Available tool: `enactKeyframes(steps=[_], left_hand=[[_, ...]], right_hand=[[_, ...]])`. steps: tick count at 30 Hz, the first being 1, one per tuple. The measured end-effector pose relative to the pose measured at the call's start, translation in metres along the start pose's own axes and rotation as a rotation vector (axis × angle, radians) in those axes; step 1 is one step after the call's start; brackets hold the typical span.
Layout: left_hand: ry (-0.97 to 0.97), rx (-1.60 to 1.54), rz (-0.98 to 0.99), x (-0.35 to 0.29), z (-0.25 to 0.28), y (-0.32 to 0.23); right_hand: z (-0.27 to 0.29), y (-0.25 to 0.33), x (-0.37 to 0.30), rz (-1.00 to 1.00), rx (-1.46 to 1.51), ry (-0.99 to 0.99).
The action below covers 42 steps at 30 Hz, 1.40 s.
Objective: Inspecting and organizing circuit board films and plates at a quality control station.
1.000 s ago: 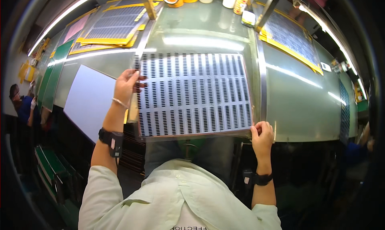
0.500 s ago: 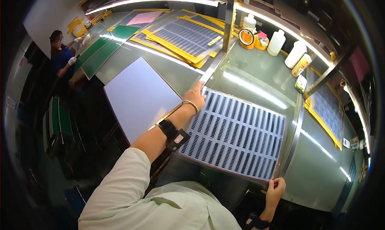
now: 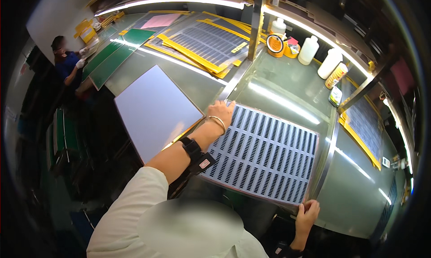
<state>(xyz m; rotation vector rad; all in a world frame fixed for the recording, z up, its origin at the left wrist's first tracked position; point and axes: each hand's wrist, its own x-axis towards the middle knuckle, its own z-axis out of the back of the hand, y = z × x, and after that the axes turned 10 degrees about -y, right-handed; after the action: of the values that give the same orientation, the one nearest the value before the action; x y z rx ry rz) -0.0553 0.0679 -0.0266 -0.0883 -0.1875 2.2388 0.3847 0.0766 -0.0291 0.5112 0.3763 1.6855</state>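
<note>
A rectangular panel with rows of black bars on a pale ground, the patterned panel [image 3: 269, 154], lies on the glass-like worktop in front of me. My left hand [image 3: 221, 112] is at its far left corner, fingers bent and closed on the edge. At the near right corner, my right hand [image 3: 309, 212] pinches the panel's edge between thumb and fingers. Left of my forearm is a plain pale panel [image 3: 157, 112] with a thin brownish border. The undersides of both held corners are hidden.
White bottles [image 3: 308, 50], tape rolls [image 3: 274, 44] and a yellow can [image 3: 336, 75] line the back. Yellow-edged patterned sheets [image 3: 204, 42] are stacked far left. A metal post [image 3: 257, 24] rises behind the worktop. Another person [image 3: 67, 62] in white gloves handles green boards [image 3: 119, 55].
My left hand has shifted slightly right at the corner, its fingers drawing in from a straighter pose. My right hand stays at the near corner. The other person's hands have moved.
</note>
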Motion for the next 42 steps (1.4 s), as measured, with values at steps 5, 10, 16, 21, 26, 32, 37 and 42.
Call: enactKeyframes(steps=[5,10,16,21,26,32,37,42], left_hand=[[-0.44,0.085,-0.303,-0.007,-0.036,0.032],[-0.445,0.08,-0.386,-0.008,-0.038,0.034],[-0.456,0.054,-0.337,-0.012,-0.036,0.036],[-0.449,0.057,-0.313,-0.012,-0.039,0.029],[-0.521,0.034,-0.27,-0.063,-0.035,0.042],[-0.486,-0.148,-0.034,-0.211,-0.011,0.068],[-0.029,-1.046,0.449,-0.225,-0.046,0.07],[0.232,-1.742,0.706,-0.22,-0.026,0.072]], right_hand=[[0.006,0.036,0.064,0.664,-0.29,0.098],[-0.042,0.028,0.162,0.794,-0.328,0.103],[-0.063,0.049,0.202,0.756,-0.428,0.116],[-0.062,0.052,0.199,0.72,-0.529,0.122],[-0.034,0.024,0.125,0.782,-0.347,0.14],[0.012,-0.006,-0.002,0.682,-0.255,0.212],[0.005,0.004,-0.008,0.683,-0.255,0.147],[-0.019,0.048,-0.014,0.866,-0.235,0.071]])
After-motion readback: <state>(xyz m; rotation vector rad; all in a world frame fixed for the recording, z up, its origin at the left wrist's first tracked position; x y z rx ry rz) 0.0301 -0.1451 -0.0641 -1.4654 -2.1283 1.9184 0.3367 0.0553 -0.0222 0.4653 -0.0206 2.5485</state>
